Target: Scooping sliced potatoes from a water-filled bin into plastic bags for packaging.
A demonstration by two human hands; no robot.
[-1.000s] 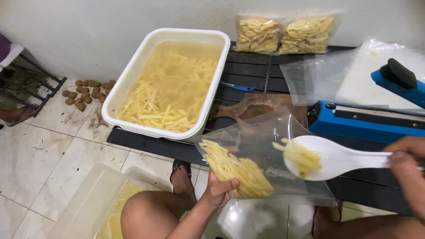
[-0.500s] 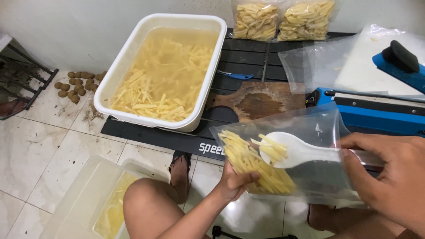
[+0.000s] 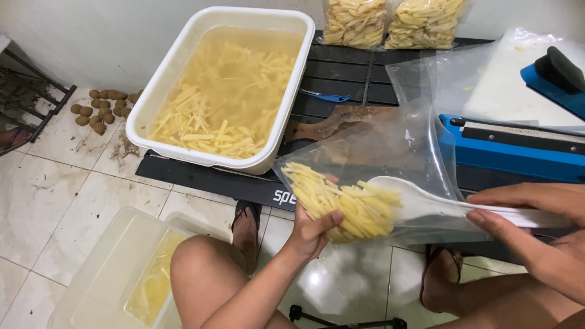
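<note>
My left hand (image 3: 312, 228) holds up a clear plastic bag (image 3: 390, 161) from below; raw potato sticks (image 3: 332, 198) fill its lower corner. My right hand (image 3: 536, 231) grips the handle of a white plastic spoon (image 3: 426, 204), whose bowl is inside the bag and pressed against the sticks. A white rectangular tub (image 3: 177, 73) of yellowish water with more potato sticks stands beyond the bag on a black slatted platform (image 3: 365, 79).
A blue heat sealer (image 3: 518, 146) sits at the right, with empty clear bags (image 3: 487, 85) behind it. Two filled bags of potato sticks (image 3: 390, 21) lean on the wall. Small brown potatoes (image 3: 100, 106) lie on the tiled floor. A clear tub (image 3: 116, 274) stands by my left knee.
The spoon carried a scoop of potato sticks into the bag and now lies deep inside it. The view has drawn closer to the bag.
</note>
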